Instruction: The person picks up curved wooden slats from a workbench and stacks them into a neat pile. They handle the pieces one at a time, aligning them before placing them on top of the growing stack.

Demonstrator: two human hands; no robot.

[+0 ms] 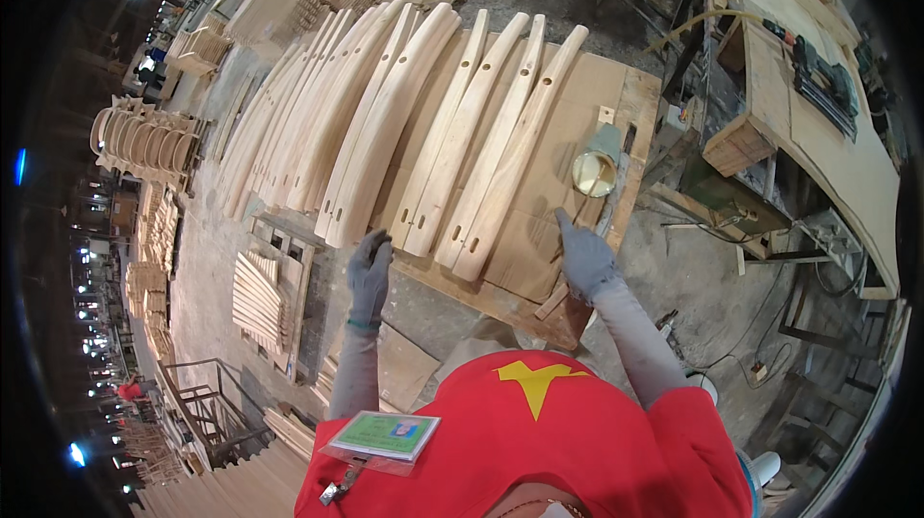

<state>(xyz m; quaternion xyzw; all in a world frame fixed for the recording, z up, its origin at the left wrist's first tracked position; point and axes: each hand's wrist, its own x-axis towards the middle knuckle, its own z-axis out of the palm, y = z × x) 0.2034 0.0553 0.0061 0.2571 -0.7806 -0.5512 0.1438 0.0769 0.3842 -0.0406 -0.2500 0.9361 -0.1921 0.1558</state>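
Note:
Both my hands wear grey gloves. My left hand point(369, 272) hangs at the near edge of the worktable point(616, 220), fingers loosely bent and apart, beside the near end of a thick curved wooden piece point(397, 114); I see nothing in it. My right hand point(585, 256) is over the table's right part, index finger pointing forward, the other fingers curled round what looks like a thin stick point(555, 256). Just beyond it a cup point(595, 173) holds pale, creamy stuff. Between my hands lie several long, pale wooden pieces point(515, 147) with slots near one end and round holes near the other.
More curved pieces point(308, 114) stand in a row at the left. A pallet of stacked slats point(258, 301) is on the floor at left. At right, a bench point(799, 133) carries a dark power tool point(826, 85). Cables point(741, 354) trail over the floor.

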